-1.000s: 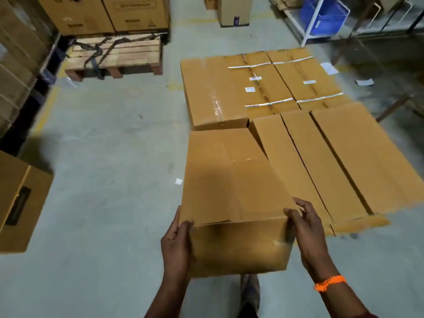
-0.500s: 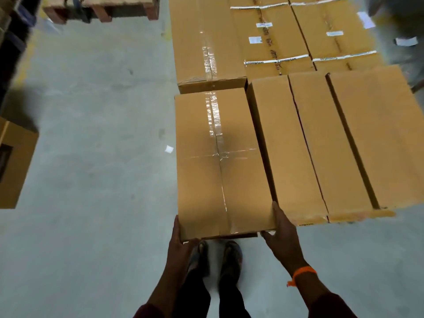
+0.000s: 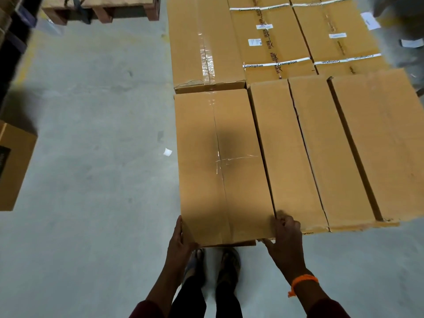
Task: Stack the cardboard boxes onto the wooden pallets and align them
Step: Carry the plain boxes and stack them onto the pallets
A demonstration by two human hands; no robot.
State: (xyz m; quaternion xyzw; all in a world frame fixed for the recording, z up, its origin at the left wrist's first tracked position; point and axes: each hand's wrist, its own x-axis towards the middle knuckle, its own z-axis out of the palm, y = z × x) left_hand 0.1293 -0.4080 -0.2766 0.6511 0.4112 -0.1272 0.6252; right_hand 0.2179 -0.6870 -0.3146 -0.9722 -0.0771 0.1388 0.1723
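A long taped cardboard box (image 3: 220, 161) lies flat at the near left of a layer of boxes. My left hand (image 3: 181, 239) presses its near left corner and my right hand (image 3: 284, 239) grips its near right corner. Three plain boxes (image 3: 321, 148) lie side by side to its right, touching it. Behind them sit a taped box (image 3: 202, 42) and two boxes with Crompton straps (image 3: 275, 42). The pallet under this layer is hidden. An empty wooden pallet (image 3: 101, 8) with a dark strap stands at the top left.
Bare concrete floor (image 3: 91, 157) spreads to the left, with a small paper scrap (image 3: 167, 152). Another cardboard box (image 3: 13, 166) stands at the left edge. Dark racking (image 3: 11, 42) runs along the far left. My feet (image 3: 215, 265) stand just below the held box.
The box, carried tilted a second ago, has come down flat into the near left slot beside the plain boxes. My view has dropped and moved closer; my hands stay on its near corners.
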